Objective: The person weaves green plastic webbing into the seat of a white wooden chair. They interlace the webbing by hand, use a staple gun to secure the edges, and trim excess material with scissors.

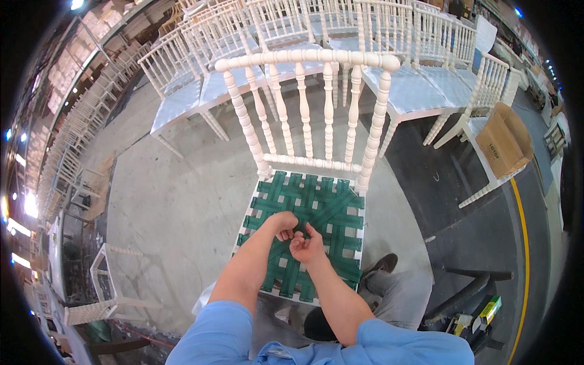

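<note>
A white wooden chair with turned spindles [302, 112] stands before me, its back at the far side. Green webbing straps [292, 277] are woven over and under each other across its seat frame. One more green strap [331, 208] crosses the weave diagonally from the far right corner to beneath my hands. My left hand [285, 226] is bent at the wrist over mid-seat, its fingers curled. Close beside it, my right hand [306, 244] is closed with thumb raised and fingers curled inward. What either hand grips, if anything, is hidden between them.
Rows of white chairs [407, 91] stand beyond this one. At right, a cardboard box [504, 140] rests on a chair; a green and yellow box [488, 310] lies lower, near a black base [462, 301]. A white chair frame [109, 280] lies on the floor at left.
</note>
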Tool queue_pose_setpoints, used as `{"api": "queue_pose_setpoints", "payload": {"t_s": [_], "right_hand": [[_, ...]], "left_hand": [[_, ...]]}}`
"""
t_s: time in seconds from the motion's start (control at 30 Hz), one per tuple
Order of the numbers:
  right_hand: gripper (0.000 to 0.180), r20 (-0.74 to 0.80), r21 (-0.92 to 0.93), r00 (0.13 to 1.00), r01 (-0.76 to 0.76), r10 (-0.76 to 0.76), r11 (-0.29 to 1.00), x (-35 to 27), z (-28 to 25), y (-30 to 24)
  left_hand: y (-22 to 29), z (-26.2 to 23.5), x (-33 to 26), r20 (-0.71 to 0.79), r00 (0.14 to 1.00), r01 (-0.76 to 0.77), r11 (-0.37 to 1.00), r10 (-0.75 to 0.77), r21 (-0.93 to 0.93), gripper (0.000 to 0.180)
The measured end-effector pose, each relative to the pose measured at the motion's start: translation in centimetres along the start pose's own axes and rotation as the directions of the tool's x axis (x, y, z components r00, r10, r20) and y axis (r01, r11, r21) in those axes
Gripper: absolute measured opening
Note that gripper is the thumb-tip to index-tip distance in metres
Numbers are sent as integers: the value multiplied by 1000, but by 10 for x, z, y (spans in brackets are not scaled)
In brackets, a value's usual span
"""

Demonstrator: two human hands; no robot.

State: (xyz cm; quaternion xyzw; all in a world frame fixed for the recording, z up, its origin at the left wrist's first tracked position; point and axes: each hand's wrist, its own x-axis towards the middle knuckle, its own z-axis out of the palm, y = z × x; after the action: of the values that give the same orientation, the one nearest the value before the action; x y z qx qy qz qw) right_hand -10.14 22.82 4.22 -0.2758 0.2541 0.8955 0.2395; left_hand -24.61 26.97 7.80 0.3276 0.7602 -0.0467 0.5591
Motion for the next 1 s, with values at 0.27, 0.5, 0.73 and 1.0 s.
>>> {"api": "queue_pose_setpoints", "payload": {"t_s": [0.27,0.5,0.73,1.0], "right_hand": [[55,181,-52,975,-121,129,991,-1,-12,-16],[40,-54,-753,990,47,-133,656,-69,-4,13],[74,528,-693,644,-50,-554,-719,-187,-81,-96],[74,-281,-716,873,-468,-399,-518,-210,-56,-69]], "left_hand": [[5,13,1,-103,995,7,999,-12,-49,28],[-20,34,3,-565,822,-27,995,75,92,23],[-15,-110,-65,-915,296,-291,939,273,185,33],[-43,-70,-92,-616,697,-651,685,367,-328,26]]}}
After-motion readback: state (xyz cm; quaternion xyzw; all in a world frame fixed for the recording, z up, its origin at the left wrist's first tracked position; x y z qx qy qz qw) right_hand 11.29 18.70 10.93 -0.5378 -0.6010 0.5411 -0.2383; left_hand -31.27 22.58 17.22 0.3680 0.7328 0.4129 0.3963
